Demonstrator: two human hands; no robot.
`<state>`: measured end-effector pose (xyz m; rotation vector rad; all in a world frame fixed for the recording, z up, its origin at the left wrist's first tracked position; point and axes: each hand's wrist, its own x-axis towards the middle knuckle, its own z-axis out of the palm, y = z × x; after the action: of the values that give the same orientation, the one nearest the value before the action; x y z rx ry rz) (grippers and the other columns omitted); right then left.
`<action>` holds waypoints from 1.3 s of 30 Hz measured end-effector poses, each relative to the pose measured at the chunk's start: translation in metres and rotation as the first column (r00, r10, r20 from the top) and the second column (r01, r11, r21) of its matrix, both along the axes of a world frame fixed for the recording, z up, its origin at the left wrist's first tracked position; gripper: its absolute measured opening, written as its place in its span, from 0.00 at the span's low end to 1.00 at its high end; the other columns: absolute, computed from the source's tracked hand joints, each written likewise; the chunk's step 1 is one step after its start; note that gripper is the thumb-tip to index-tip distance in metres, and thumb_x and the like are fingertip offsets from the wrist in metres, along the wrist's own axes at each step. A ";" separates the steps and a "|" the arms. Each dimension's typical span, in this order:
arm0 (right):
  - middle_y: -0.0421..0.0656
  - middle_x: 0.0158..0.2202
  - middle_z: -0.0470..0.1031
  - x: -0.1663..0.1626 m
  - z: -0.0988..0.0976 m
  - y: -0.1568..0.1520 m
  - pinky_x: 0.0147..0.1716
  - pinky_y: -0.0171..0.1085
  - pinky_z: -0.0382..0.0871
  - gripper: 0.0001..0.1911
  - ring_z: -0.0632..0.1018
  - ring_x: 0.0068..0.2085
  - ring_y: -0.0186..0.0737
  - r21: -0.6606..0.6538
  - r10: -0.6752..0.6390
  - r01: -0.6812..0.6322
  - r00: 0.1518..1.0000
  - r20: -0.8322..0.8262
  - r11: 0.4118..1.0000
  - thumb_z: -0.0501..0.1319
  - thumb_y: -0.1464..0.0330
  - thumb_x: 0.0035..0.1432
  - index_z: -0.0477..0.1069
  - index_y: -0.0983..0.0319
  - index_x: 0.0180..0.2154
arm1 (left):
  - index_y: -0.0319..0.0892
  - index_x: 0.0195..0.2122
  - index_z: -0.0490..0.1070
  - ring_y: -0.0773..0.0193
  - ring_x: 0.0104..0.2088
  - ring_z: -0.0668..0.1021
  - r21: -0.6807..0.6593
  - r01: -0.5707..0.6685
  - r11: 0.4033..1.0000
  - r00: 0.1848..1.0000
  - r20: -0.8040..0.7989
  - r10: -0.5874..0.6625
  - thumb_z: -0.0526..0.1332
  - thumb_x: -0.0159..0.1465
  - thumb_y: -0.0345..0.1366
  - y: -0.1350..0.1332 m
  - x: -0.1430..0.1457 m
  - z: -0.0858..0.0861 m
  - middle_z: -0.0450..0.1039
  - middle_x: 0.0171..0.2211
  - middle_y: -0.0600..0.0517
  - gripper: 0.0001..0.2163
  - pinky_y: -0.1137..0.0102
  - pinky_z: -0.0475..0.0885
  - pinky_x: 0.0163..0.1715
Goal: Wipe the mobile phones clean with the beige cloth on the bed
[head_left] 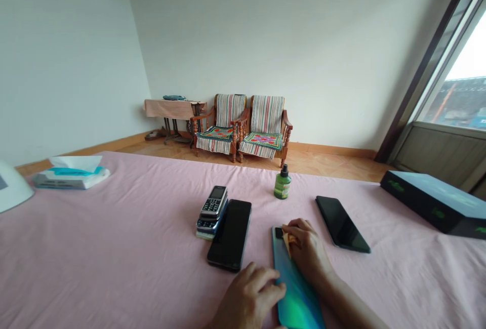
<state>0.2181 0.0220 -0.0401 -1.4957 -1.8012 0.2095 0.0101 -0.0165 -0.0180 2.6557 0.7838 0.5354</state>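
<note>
A blue-green smartphone point(294, 281) lies back up on the pink cloth, its dark camera block at the far left corner. My right hand point(306, 243) is closed on a small orange-tan cloth point(287, 240) and presses it on the phone's back, beside the camera. My left hand point(252, 293) grips the phone's left edge with bent fingers; part of its thumb is cut off by the frame's bottom. Just left lies a black smartphone point(230, 235), screen up, against a stack of phones topped by a silver keypad phone point(214, 201).
A green bottle with a black top point(282, 183) stands beyond my hands. Another dark phone point(342, 223) lies to the right, near a black box point(436, 202). A tissue pack point(72, 177) and a white rounded object point(13, 187) are at left. Two chairs point(266, 121) stand beyond the pink-covered surface point(132, 248).
</note>
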 end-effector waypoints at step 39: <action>0.44 0.32 0.73 -0.009 0.010 0.014 0.37 0.33 0.64 0.18 0.71 0.37 0.40 0.071 0.094 -0.097 0.995 0.045 0.993 0.54 0.85 0.44 0.77 0.62 0.31 | 0.45 0.38 0.73 0.63 0.37 0.77 0.309 0.004 0.951 0.979 0.191 -0.066 0.62 0.60 0.30 0.021 0.005 -0.036 0.75 0.36 0.51 0.06 0.76 0.73 0.36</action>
<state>0.2093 0.0363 -0.0303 -1.3741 -1.8958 0.1589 0.0148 0.0042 -0.0539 2.8259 0.6357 0.9687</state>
